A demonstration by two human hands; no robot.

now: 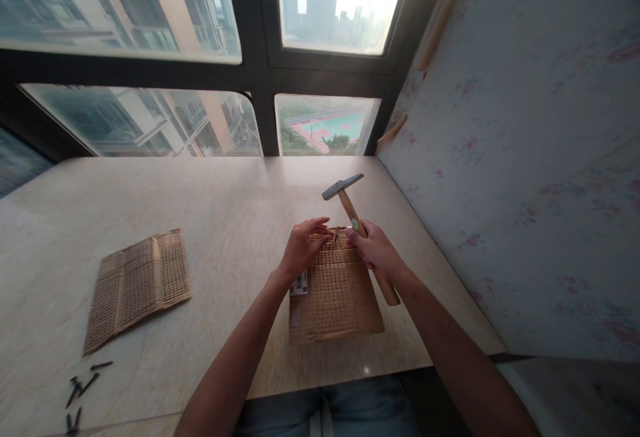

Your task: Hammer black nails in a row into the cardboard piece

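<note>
My right hand (376, 250) grips the wooden handle of a small hammer (344, 187), whose metal head is raised above the far edge of a cardboard piece (335, 297) full of holes. My left hand (303, 248) pinches a small dark nail upright at the top edge of that cardboard, fingertips close to my right hand. The cardboard lies flat on the pale tabletop (240, 210) in front of me.
A second perforated cardboard piece (137, 287) lies to the left. Several dark nails (83, 387) are scattered near the front left edge. Windows run along the back; a flowered wall panel (525, 157) stands close on the right.
</note>
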